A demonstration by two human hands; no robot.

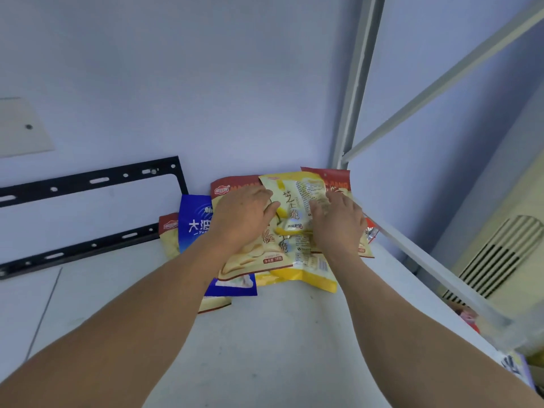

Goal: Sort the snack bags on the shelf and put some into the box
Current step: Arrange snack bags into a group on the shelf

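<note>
Snack bags (265, 245) heaped at shelf's (265, 334) back right corner. Left hand (244, 216) and right hand (338, 222), fingers fairly straight, press the top yellow bag (291, 207) from both sides. Advise: lift one bag only, keep pile from sliding.

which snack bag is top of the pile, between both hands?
The yellow bag at the back of the pile. It overlaps the red-topped bags, and the left hand and right hand touch its two sides. The blue bag lies lower, left.
</note>
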